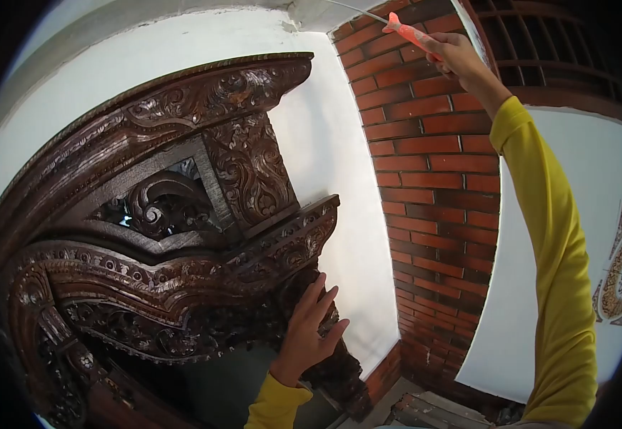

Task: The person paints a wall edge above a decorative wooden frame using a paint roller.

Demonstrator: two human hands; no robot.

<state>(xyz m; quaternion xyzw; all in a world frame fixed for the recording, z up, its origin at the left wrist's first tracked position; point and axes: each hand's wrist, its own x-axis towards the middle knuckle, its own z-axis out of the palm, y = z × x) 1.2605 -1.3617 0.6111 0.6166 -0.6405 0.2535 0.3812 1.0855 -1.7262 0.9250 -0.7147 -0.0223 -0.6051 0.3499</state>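
Observation:
My right hand (456,57), raised high in front of the brick wall (429,121), is closed around the orange handle (409,33) of what looks like a paint roller. Its thin metal rod (357,9) runs up and left toward the top of the white wall, and the far end is out of view. Lower down, my left hand (311,332) has its fingers spread, with nothing held in them. It overlaps the dark carved wooden post (339,357) of a large ornate cabinet (250,168), fingertips right at the wood.
A narrow strip of white wall (332,150) stands between the cabinet and the brick column. Dark slatted bars (546,43) sit at the upper right. Beneath them, a white wall (561,164) carries a decorative ornament (618,275). Folded or stacked material (432,412) lies at the bottom.

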